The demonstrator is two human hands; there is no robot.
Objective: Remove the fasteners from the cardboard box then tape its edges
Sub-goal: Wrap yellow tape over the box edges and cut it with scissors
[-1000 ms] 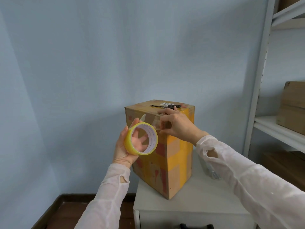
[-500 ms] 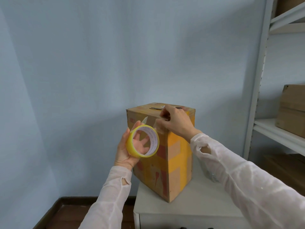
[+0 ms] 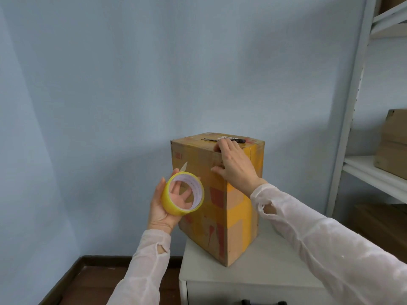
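Your right hand now lies flat on the tall brown cardboard box, left hand clutching the round yellow tape roll just below it: smooth firmly.

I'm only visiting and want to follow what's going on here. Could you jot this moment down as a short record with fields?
Left hand: holds the yellow tape roll beside the box
Right hand: fingers flat against the cardboard box, at its upper corner
On top of the box: scissors
Under the box: white cabinet
Off to the right: shelf with other boxes
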